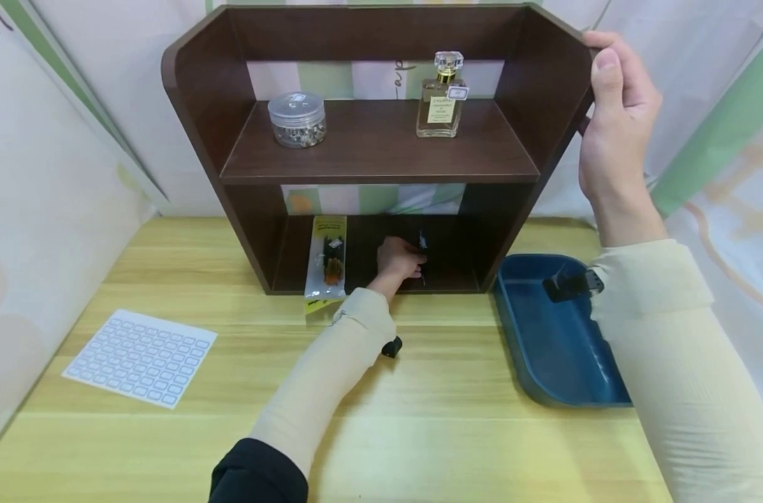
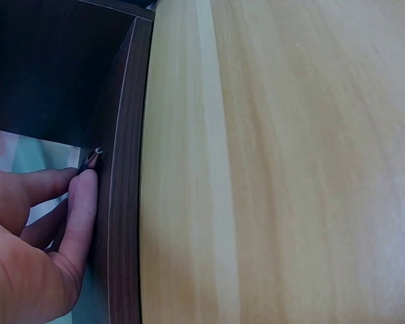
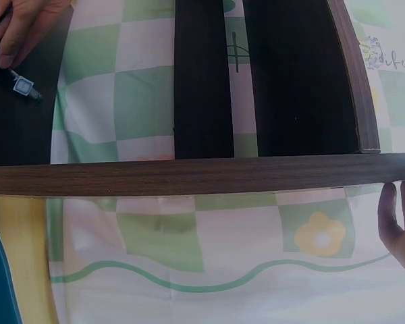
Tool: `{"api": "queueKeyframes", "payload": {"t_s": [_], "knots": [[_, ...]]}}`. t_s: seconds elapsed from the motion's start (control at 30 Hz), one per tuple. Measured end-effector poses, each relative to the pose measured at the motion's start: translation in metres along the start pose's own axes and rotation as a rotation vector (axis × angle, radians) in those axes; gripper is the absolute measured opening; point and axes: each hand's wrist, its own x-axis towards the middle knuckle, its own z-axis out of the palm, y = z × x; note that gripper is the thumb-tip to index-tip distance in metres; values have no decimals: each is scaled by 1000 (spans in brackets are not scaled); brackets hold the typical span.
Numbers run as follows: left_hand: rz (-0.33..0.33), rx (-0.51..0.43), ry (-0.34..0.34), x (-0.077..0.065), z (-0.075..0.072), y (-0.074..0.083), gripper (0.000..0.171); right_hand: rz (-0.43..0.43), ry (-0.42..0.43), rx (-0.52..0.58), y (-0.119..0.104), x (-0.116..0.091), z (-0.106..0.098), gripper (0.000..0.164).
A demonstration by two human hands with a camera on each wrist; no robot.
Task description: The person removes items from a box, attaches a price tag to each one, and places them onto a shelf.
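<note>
A dark brown two-tier shelf unit stands on the wooden table. My left hand reaches into its lower tier and pinches a slim, dark, pen-like thing. A small label shows on this thing in the right wrist view, and its pointed tip pokes past the fingertips in the left wrist view. Left of that hand lies a clear packet with dark and orange contents. My right hand grips the upper right side panel, thumb at its front edge.
On the upper tier sit a clear lidded jar of small pieces and a perfume bottle with a tag. A blue tray stands right of the unit. A sheet of labels lies at the left.
</note>
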Motion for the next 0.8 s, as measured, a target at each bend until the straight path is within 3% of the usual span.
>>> {"api": "queueKeyframes", "payload": {"t_s": [0.53, 0.8], "knots": [[7, -27, 23, -4, -4, -2, 15, 11, 14, 13, 3, 0, -2, 21], [27, -175, -46, -15, -17, -7, 19, 11, 6, 30, 3, 1, -1, 22]]}}
